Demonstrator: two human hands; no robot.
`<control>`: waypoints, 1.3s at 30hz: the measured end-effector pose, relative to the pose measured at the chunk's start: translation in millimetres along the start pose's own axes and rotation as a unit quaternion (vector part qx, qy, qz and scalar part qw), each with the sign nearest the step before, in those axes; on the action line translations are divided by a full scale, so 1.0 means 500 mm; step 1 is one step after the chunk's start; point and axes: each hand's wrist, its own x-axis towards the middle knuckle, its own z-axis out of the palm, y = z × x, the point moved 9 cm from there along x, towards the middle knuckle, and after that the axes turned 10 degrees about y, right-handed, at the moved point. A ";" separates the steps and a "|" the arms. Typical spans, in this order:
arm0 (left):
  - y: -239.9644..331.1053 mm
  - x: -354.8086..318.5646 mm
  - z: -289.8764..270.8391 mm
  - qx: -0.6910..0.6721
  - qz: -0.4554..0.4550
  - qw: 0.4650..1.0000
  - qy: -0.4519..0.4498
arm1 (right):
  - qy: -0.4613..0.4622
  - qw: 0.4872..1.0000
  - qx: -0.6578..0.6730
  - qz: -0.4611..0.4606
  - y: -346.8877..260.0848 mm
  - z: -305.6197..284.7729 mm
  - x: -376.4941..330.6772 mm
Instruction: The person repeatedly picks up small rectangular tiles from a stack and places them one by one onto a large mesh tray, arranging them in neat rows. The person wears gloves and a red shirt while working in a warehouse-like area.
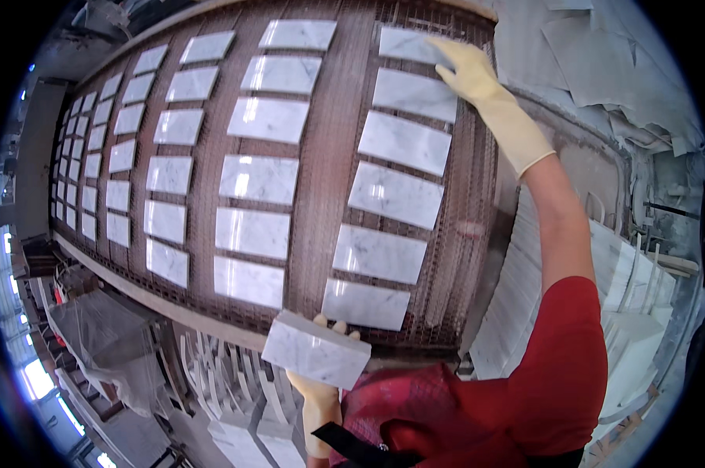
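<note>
My left hand (318,390), in a cream rubber glove, is closed round white marble tiles (315,352), apparently a small stack, just off the belt's near edge. Its fingertips curl over their far side. My right hand (469,72), gloved the same way, stretches to the far right of the belt. Thumb and fingers are apart there, the fingertips at the right end of a grey-veined marble tile (405,45). Whether they press on it I cannot tell. Below that tile, another marble tile (415,93) heads several more in the same row.
A brown mesh conveyor belt (321,179) carries several rows of spaced tiles away to the left. Stacked white slabs (516,304) stand at the right. Thin stone strips (227,374) and a plastic-covered object (110,335) lie below the belt's near rail. Crumpled pale sheeting (602,62) hangs upper right.
</note>
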 end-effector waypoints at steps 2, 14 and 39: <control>0.000 -0.011 -0.007 -0.018 0.000 1.000 -0.003 | 0.012 0.999 0.030 0.002 -0.050 -0.017 -0.041; 0.046 -0.111 -0.105 0.022 0.049 0.996 0.073 | -0.072 0.963 0.261 0.015 -0.562 -0.219 -0.462; 0.064 -0.307 -0.185 -0.023 0.188 0.975 0.115 | -0.188 0.977 0.059 -0.076 -0.723 -0.172 -0.551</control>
